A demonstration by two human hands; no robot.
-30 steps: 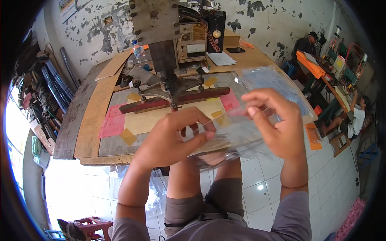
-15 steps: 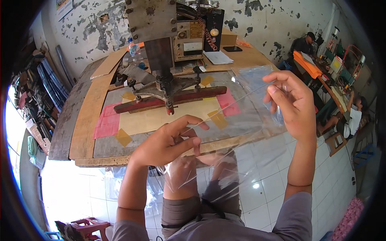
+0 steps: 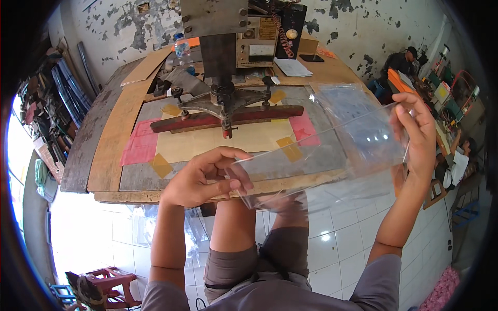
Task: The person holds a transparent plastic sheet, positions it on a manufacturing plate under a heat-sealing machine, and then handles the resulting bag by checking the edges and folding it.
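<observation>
- Film (image 3: pixel 321 161) is stretched wider than before, above the table (image 3: pixel 150 197) edge
- Left hand (image 3: pixel 194 181) holds its left end between thumb and bent fingers
- Right hand (image 3: pixel 419 129), now farther away, pinches upper right corner

Smooth, glossy plastic sheet (image 3: pixel 319 160)

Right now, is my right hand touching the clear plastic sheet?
Touching. The head view shows your right hand pinching the clear plastic sheet at its upper right corner.
</observation>
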